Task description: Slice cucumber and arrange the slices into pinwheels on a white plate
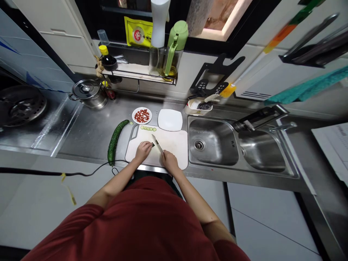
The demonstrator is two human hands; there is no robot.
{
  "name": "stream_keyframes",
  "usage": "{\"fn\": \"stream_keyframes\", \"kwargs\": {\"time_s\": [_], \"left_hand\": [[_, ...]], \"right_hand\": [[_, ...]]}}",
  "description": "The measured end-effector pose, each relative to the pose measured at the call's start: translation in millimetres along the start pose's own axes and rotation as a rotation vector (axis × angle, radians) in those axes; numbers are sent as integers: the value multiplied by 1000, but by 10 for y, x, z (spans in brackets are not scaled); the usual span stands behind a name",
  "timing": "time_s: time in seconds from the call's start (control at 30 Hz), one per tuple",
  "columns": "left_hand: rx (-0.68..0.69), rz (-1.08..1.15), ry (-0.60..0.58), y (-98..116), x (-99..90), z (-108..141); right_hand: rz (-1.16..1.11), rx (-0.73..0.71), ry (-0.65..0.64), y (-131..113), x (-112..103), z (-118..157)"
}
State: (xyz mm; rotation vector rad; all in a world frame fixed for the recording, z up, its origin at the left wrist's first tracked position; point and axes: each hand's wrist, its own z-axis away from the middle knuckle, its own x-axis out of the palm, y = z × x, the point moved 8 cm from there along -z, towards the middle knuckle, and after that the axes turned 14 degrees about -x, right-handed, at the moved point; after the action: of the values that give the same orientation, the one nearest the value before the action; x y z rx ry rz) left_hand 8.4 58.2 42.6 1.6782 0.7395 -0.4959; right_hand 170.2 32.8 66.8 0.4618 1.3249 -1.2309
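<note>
My right hand [170,162] is wrapped round the handle of a kitchen knife [157,141], its blade slanting up and left over the white cutting board [176,145]. Beside the blade, my left hand [144,150] is closed, with a small dark piece [153,144] at its fingertips; its kind is too small to tell. Pale green cucumber slices [148,128] lie in a row along the board's far edge. To the left of the board, a long whole cucumber [115,141] rests on the steel counter.
Behind the board stand a plate of chopped red pieces [141,116] and a white square plate [170,120]. A double sink [214,141] is at the right. A lidded pot [89,94] sits at the back left. A black cable [89,174] crosses the counter's front edge.
</note>
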Motion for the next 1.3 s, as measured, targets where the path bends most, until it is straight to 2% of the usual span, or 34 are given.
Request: {"fn": "stream_keyframes", "kwargs": {"time_s": [0.37,1.3], "left_hand": [[-8,2,-19,-31,38,12],[34,7,-53,-15,65,29]], "right_hand": [[30,-48,-67,-113,-3,-31],[96,-86,-137,-143,62,-72]]}}
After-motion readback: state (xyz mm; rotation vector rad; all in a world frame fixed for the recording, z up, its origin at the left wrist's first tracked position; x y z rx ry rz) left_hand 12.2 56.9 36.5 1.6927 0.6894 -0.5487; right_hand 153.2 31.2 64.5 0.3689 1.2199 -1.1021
